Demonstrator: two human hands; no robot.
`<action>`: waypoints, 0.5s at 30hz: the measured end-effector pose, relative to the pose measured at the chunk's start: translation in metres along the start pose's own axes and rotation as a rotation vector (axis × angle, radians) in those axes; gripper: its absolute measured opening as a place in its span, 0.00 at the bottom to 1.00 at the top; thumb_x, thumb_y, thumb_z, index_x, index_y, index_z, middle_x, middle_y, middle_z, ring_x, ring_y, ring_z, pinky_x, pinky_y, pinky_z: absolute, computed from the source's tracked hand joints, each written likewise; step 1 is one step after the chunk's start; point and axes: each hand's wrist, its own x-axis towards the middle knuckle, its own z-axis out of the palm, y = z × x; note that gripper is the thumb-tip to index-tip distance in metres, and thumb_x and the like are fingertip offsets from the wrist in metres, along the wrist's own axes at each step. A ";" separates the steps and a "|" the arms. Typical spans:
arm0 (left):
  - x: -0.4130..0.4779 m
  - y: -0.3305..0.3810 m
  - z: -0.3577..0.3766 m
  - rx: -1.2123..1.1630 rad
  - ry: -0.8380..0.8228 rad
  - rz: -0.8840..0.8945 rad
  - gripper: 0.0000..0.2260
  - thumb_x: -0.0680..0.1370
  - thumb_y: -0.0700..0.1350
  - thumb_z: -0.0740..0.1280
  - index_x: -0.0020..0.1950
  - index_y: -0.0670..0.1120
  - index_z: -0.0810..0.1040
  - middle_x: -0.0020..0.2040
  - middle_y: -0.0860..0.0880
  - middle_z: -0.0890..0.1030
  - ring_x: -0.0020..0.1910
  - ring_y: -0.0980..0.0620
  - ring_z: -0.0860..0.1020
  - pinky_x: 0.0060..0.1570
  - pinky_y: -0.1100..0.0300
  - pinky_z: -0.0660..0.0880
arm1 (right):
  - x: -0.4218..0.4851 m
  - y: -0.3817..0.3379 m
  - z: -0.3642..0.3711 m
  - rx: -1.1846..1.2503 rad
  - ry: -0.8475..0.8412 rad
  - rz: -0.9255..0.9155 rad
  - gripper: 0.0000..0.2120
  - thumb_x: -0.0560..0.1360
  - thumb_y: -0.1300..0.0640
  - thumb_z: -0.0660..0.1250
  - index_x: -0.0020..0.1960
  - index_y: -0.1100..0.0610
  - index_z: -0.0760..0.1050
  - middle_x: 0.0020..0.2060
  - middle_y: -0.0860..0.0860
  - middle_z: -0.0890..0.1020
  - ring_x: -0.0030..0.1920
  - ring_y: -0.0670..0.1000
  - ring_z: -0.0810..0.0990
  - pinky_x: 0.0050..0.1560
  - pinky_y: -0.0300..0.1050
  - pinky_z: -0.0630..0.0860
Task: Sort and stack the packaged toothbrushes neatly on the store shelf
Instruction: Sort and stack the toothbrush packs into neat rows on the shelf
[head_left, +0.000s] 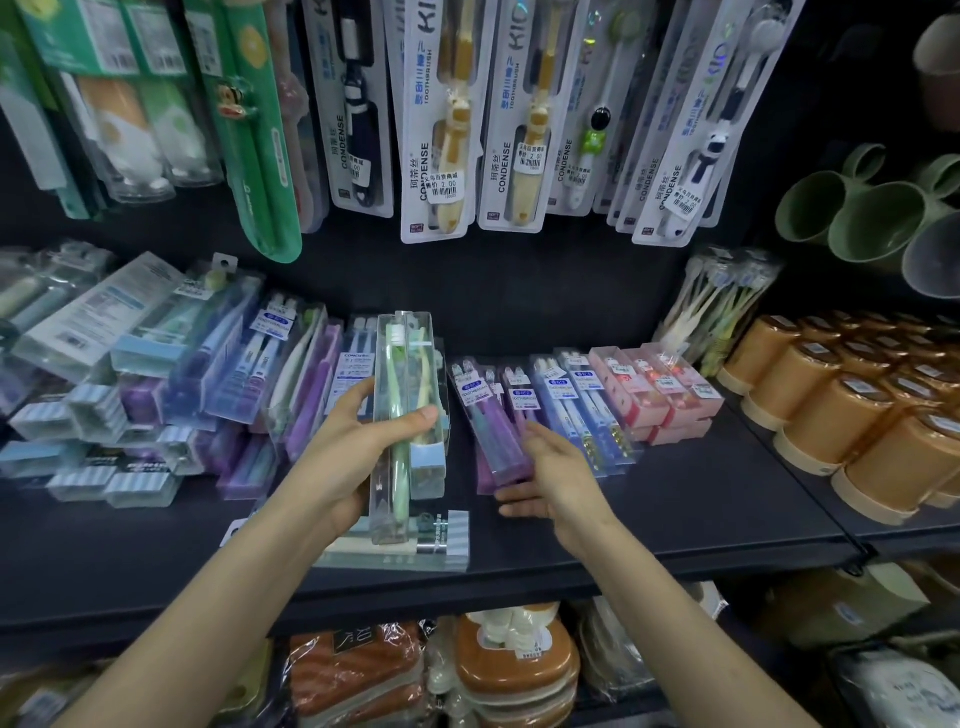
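My left hand (358, 447) grips a clear toothbrush pack (408, 395) with a green and a yellow brush, held upright above the dark shelf (675, 519). Under it a flat striped pack (415, 540) lies near the shelf's front edge. My right hand (550, 473) is open, its straight fingers touching the near end of a purple pack (498, 431) in a row of purple and blue packs (571, 405). A messy pile of blue and purple packs (171, 384) fills the shelf's left side.
Pink boxes (660, 389) sit right of the blue packs. Orange cups (857, 410) crowd the right shelf, green mugs (872, 218) above them. Kids' toothbrush cards (447, 119) hang overhead. Orange and white goods (509, 670) fill the shelf below.
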 end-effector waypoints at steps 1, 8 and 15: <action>0.000 0.000 0.000 -0.003 0.000 -0.001 0.54 0.53 0.55 0.76 0.76 0.53 0.58 0.59 0.54 0.70 0.58 0.53 0.68 0.58 0.55 0.62 | 0.000 0.002 0.001 -0.205 0.035 -0.088 0.23 0.79 0.52 0.64 0.73 0.53 0.66 0.48 0.52 0.80 0.33 0.52 0.82 0.32 0.45 0.80; -0.001 0.002 0.001 0.006 -0.008 -0.026 0.55 0.50 0.57 0.79 0.74 0.53 0.62 0.66 0.53 0.72 0.65 0.50 0.71 0.67 0.51 0.63 | 0.004 0.009 0.014 -1.284 0.365 -0.598 0.23 0.78 0.42 0.60 0.68 0.51 0.70 0.58 0.53 0.72 0.54 0.55 0.76 0.45 0.46 0.74; -0.003 0.002 0.001 0.003 -0.004 -0.012 0.53 0.49 0.56 0.78 0.73 0.52 0.65 0.60 0.48 0.79 0.60 0.47 0.77 0.64 0.46 0.71 | 0.015 0.011 0.028 -1.230 0.275 -0.572 0.22 0.74 0.42 0.65 0.61 0.55 0.74 0.52 0.54 0.77 0.50 0.56 0.78 0.42 0.44 0.70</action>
